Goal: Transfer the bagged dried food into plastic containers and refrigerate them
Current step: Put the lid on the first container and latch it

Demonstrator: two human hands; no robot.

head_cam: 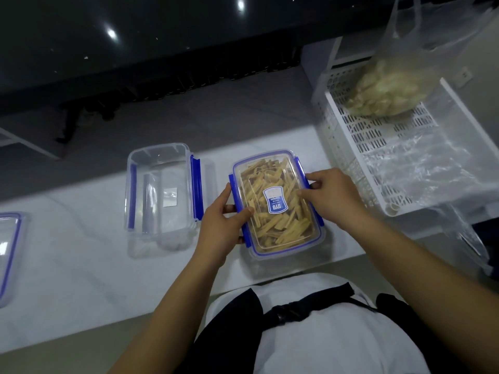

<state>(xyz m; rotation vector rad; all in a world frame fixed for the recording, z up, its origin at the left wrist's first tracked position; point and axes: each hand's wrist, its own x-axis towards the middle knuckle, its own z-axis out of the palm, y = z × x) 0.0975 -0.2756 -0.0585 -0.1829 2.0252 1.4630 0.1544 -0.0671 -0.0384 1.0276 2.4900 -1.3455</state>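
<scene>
Both our hands, left (221, 225) and right (330, 197), grip the filled container (278, 203); unlatched side clips risk the lid lifting

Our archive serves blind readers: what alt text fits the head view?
Both hands, left hand and right hand, grip a lidded container of dried strips on a white counter. An empty container stands left; a bag of pale food sits in a white basket.

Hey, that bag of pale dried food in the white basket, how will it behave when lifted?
The plastic bag looks thin and floppy, so it will probably sag. Its contents seem light, loose pieces, likely to shift.
</scene>
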